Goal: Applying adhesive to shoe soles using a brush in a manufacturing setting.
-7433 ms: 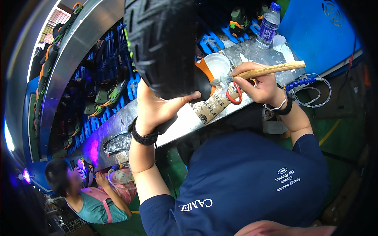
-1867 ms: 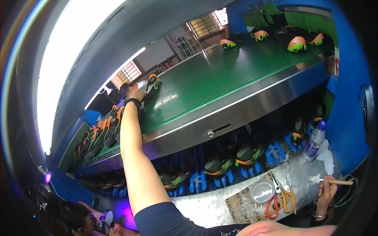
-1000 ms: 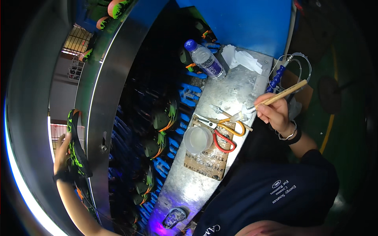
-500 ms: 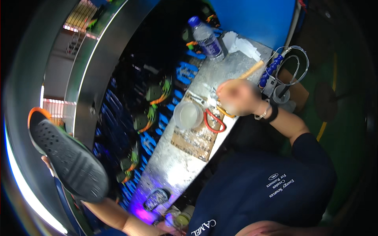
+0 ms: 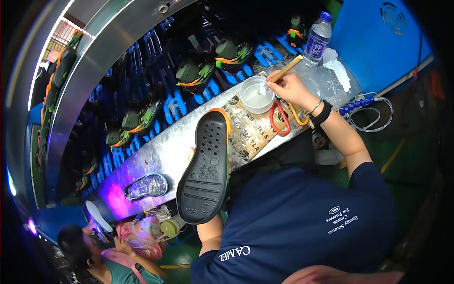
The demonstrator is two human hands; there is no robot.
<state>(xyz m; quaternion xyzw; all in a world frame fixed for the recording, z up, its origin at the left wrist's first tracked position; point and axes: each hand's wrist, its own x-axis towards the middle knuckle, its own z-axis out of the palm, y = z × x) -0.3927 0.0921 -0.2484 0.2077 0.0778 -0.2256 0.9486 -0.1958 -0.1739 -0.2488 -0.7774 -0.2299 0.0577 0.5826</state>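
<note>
The left hand (image 5: 191,154) is gripping the black sole (image 5: 203,175) over the near edge of the bench (image 5: 163,158). The right hand (image 5: 290,90) is pinching the brush (image 5: 287,69); dipping in the bowl (image 5: 243,97) seems to be going on, while no brushed layer is clearly showing on the sole's visible face.

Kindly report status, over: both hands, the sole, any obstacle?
Left hand holding black sole from behind. Right hand holding brush, tip at clear cup. Scissors close beside cup.
</note>
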